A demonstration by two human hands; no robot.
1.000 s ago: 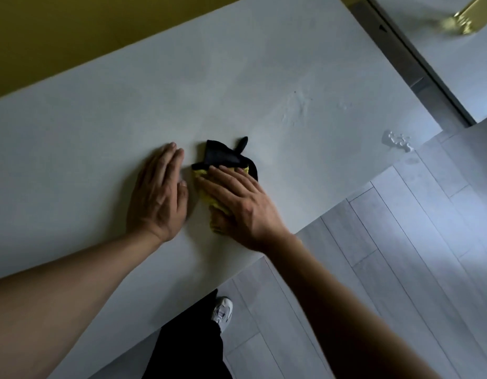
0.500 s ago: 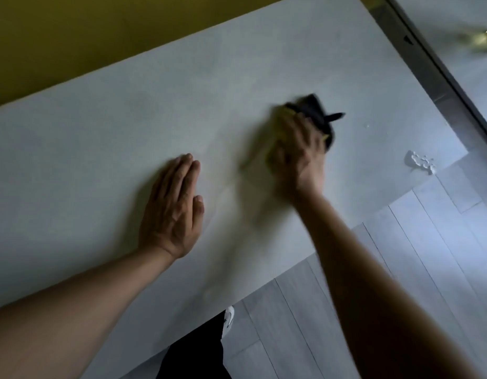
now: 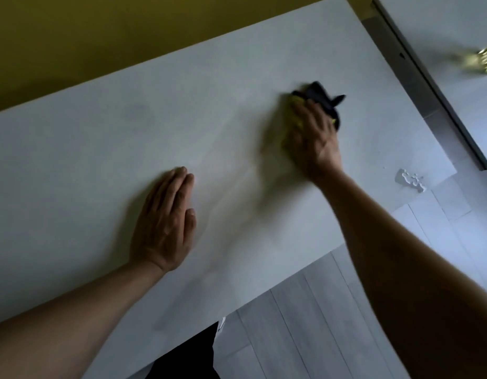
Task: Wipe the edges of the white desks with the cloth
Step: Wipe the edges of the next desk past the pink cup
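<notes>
On the left part of the desk [image 3: 100, 149], the left hand [image 3: 166, 222] lies flat with the palm down. Its fingers are straight and close together, the thumb is beside them, and it holds nothing. The forearm comes in from the lower left corner and crosses the near edge of the desk.

More to the right, well apart from this hand, the right hand [image 3: 313, 138] presses the cloth [image 3: 323, 103] on the desk top. The fingers are stretched over the cloth (they look a little blurred), so I cannot tell if the thumb curls under it. The cloth is black with some yellow showing at the fingertips; its black part sticks out beyond the fingers toward the far right. It lies on the surface, not at an edge.

Near the right corner of the desk there is a small white lump [image 3: 410, 180], apart from the cloth. Below the desk a grey plank floor [image 3: 305, 324] shows, and a dark trouser leg [image 3: 187, 356] at the bottom. Behind the desk stands a yellow wall [image 3: 100, 36].
</notes>
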